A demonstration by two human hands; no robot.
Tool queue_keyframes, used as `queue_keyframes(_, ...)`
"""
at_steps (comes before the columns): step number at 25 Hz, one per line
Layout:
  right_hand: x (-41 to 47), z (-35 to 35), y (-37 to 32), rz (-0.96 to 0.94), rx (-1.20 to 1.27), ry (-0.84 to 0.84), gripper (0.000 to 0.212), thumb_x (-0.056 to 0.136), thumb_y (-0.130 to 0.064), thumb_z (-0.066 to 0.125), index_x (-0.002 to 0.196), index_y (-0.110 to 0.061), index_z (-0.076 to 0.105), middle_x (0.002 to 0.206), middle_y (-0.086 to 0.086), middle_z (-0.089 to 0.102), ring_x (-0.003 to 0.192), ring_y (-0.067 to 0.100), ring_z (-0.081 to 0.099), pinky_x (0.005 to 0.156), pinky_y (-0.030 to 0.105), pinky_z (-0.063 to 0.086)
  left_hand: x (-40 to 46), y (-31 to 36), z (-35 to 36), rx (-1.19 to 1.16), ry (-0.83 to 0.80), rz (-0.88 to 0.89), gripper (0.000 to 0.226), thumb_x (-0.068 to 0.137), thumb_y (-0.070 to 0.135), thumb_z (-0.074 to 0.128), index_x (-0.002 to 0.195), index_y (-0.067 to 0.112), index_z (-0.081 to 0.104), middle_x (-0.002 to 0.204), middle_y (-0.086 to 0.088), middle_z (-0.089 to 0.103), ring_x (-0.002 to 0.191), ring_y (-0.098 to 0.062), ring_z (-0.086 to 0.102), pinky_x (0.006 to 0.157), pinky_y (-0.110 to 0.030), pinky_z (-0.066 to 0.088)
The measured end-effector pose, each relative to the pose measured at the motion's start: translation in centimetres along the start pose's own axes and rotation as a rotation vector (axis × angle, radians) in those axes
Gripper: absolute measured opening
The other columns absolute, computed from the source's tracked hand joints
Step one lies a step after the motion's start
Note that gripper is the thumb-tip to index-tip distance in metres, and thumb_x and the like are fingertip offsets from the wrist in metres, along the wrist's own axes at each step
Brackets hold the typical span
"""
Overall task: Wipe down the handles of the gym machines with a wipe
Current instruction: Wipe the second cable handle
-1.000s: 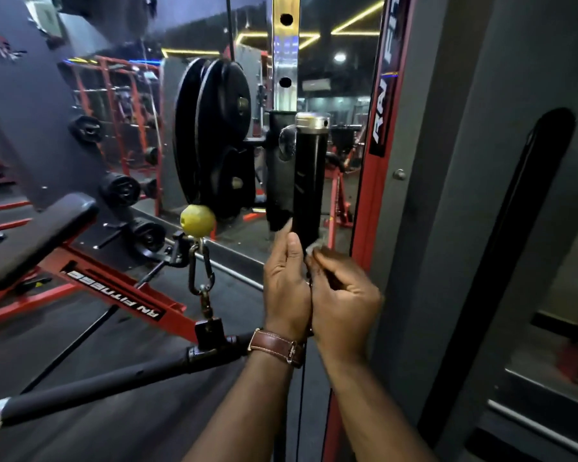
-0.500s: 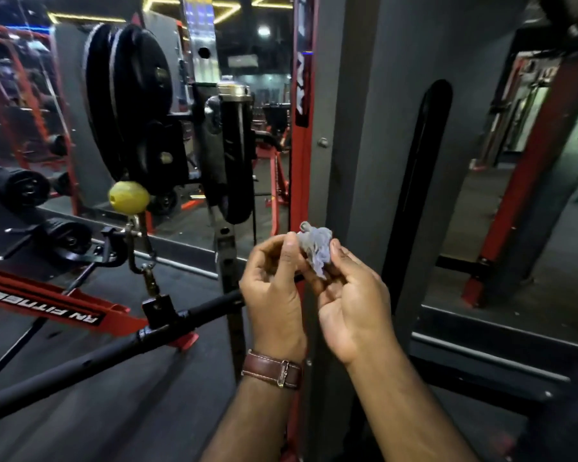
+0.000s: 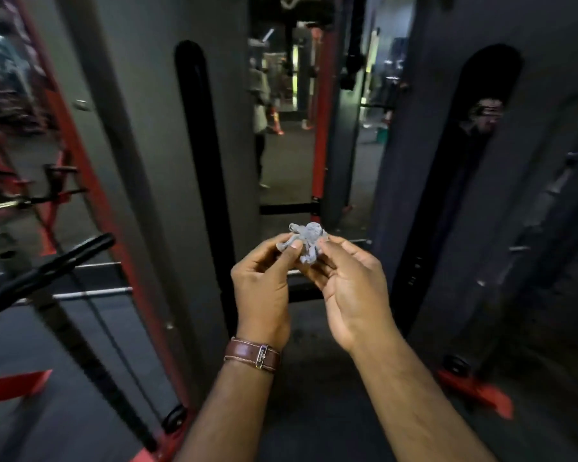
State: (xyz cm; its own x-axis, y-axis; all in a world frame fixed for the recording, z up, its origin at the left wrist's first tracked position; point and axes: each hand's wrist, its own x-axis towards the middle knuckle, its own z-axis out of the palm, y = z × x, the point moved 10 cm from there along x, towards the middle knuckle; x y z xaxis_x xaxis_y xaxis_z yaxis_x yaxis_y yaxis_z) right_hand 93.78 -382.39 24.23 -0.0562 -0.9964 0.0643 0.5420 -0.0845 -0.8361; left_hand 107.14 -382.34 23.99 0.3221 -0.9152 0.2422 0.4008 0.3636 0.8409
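Together, left hand [image 3: 262, 288] and right hand [image 3: 351, 288] pinch a crumpled grey wipe [image 3: 306, 241], the black bar handle [image 3: 47, 271] at nine o'clock.

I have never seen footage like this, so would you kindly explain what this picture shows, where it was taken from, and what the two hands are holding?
The picture comes from a camera worn on a person's head, looking forward and down, so you see that person's own arms. There is no robot. The left hand, with a brown watch strap on its wrist, and the right hand together pinch a small crumpled grey wipe at chest height. Behind them stand grey uprights of a gym machine with red frame parts. A black bar crosses at the left. The picture is blurred, so finer detail cannot be told.
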Motion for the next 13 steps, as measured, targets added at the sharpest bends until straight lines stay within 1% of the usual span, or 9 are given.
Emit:
queue_keyframes(2, -2.1, -5.8, -3.1, -0.073, -0.133, 0.123, 0.019, 0.099, -0.01, 0.057, 0.101, -0.009, 0.076, 0.101, 0.012, 0.076, 0.1, 0.025, 0.071, 0.097, 0.04, 0.054, -3.5, -2.4, 4.9, -0.001, -0.082, -0.065, 0.02, 0.085, 0.0, 0.071, 0.105, 0.001, 0.074, 0.101, -0.012, 0.076, 0.096, -0.023, 0.072, 0.084, -0.03, 0.058)
queue_keyframes(3, -3.3, -8.4, -4.7, -0.102, -0.182, 0.179, 0.02, 0.099, -0.011, 0.058, 0.098, -0.011, 0.077, 0.099, 0.011, 0.077, 0.102, 0.028, 0.071, 0.099, 0.043, 0.053, -5.3, -3.5, 7.5, -0.005, -0.148, -0.09, 0.02, 0.085, 0.0, 0.071, 0.106, 0.001, 0.073, 0.102, -0.012, 0.076, 0.096, -0.021, 0.072, 0.084, -0.029, 0.057)
queue_keyframes(4, -4.6, -10.8, -6.3, -0.129, -0.216, 0.218, 0.02, 0.099, -0.011, 0.058, 0.096, -0.012, 0.078, 0.098, 0.01, 0.077, 0.102, 0.028, 0.071, 0.098, 0.043, 0.053, -7.2, -4.5, 10.2, -0.013, -0.225, -0.113, 0.02, 0.086, 0.0, 0.071, 0.106, -0.001, 0.073, 0.102, -0.013, 0.076, 0.094, -0.02, 0.071, 0.083, -0.028, 0.057)
queue_keyframes(6, -7.4, -15.8, -9.9, -0.214, -0.312, 0.311, 0.021, 0.1, -0.01, 0.057, 0.098, -0.013, 0.078, 0.095, 0.007, 0.077, 0.097, 0.025, 0.073, 0.092, 0.04, 0.056, -10.9, -6.6, 15.5, -0.021, -0.348, -0.162, 0.017, 0.086, 0.0, 0.071, 0.102, -0.002, 0.073, 0.1, -0.014, 0.076, 0.09, -0.02, 0.071, 0.079, -0.028, 0.057)
queue_keyframes(9, -11.8, -22.8, -14.8, -0.345, -0.43, 0.517, 0.015, 0.099, -0.011, 0.06, 0.094, -0.01, 0.075, 0.089, 0.009, 0.075, 0.088, 0.031, 0.072, 0.08, 0.043, 0.06, -15.1, -9.4, 21.1, -0.017, -0.401, -0.23, 0.011, 0.086, -0.004, 0.069, 0.093, 0.002, 0.074, 0.095, -0.014, 0.075, 0.089, -0.022, 0.071, 0.08, -0.034, 0.057)
queue_keyframes(11, -14.9, -27.7, -17.5, -0.4, -0.418, 0.662, 0.014, 0.099, -0.01, 0.06, 0.093, -0.007, 0.072, 0.086, 0.012, 0.075, 0.084, 0.032, 0.072, 0.075, 0.041, 0.06, -18.7, -11.6, 25.0, -0.007, -0.471, -0.305, 0.009, 0.086, -0.005, 0.069, 0.092, 0.0, 0.073, 0.097, -0.022, 0.073, 0.089, -0.027, 0.07, 0.083, -0.041, 0.057)
queue_keyframes(13, -17.4, -32.1, -19.3, -0.425, -0.367, 0.779, 0.014, 0.099, -0.01, 0.06, 0.093, -0.007, 0.072, 0.086, 0.014, 0.074, 0.084, 0.033, 0.072, 0.074, 0.038, 0.06, -22.2, -13.6, 28.7, -0.006, -0.547, -0.395, 0.011, 0.084, -0.009, 0.069, 0.09, 0.0, 0.071, 0.098, -0.026, 0.071, 0.089, -0.029, 0.069, 0.082, -0.042, 0.056)
